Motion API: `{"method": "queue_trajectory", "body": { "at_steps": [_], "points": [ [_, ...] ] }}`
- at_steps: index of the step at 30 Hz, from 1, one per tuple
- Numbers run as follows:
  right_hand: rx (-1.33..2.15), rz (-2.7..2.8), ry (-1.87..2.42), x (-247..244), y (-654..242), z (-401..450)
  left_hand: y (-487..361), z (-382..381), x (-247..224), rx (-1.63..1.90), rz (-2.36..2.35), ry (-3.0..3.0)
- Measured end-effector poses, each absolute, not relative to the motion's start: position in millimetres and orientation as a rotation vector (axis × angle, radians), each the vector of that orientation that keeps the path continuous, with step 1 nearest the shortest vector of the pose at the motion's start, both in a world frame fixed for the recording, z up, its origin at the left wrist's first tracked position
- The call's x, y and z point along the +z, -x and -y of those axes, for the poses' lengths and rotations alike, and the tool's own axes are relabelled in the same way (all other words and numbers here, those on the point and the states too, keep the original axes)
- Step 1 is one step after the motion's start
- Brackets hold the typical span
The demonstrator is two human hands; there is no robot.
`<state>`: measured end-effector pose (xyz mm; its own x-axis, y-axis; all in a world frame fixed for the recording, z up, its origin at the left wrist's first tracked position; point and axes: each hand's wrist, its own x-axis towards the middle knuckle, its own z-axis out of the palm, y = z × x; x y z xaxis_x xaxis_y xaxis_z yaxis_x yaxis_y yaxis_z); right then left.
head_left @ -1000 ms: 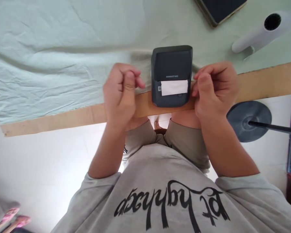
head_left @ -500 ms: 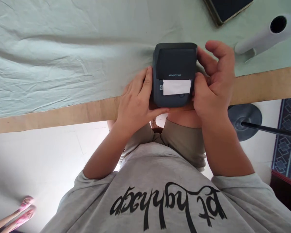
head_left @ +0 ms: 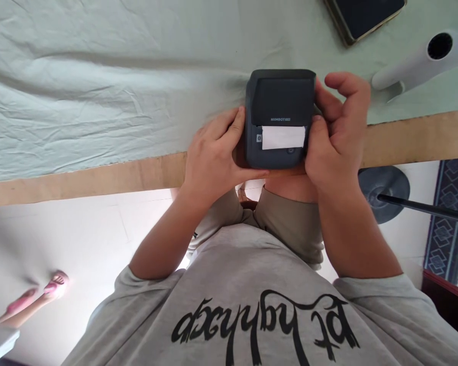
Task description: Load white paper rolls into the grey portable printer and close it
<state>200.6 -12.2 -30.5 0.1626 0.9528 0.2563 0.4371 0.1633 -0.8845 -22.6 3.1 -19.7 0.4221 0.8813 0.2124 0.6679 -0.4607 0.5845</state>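
Note:
A dark grey label printer (head_left: 280, 99) stands at the table's front edge, with a blank white label (head_left: 283, 137) sticking out of its slot. My left hand (head_left: 217, 157) is against the printer's left side, its thumb stretched along the front edge and its fingers at the side. On the other side, my right hand (head_left: 338, 132) holds the printer's right side with thumb and fingers, the index finger raised and bent. The undersides of the fingers are partly hidden by the printer.
A pale green cloth (head_left: 118, 76) covers the table, which has a bare wooden edge (head_left: 416, 134). At the back right lie a dark phone-like object (head_left: 370, 15) and a white handheld device (head_left: 416, 66). Another person's feet (head_left: 55, 284) show at lower left.
The printer has shifted slightly to the right in view, between both hands. The other person's feet have stepped further into view.

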Motion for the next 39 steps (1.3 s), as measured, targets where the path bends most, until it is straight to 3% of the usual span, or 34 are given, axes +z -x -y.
{"method": "queue_trajectory", "body": {
  "at_steps": [33, 39],
  "points": [
    [0.599, 1.309, 1.442, 15, -194, -43, 25, 1, -12, 0.614, -1.328, -2.172],
    [0.456, 1.508, 1.546, 23, -193, -36, 26, 1, -11, 0.610, -1.307, -2.176]
  ]
}}
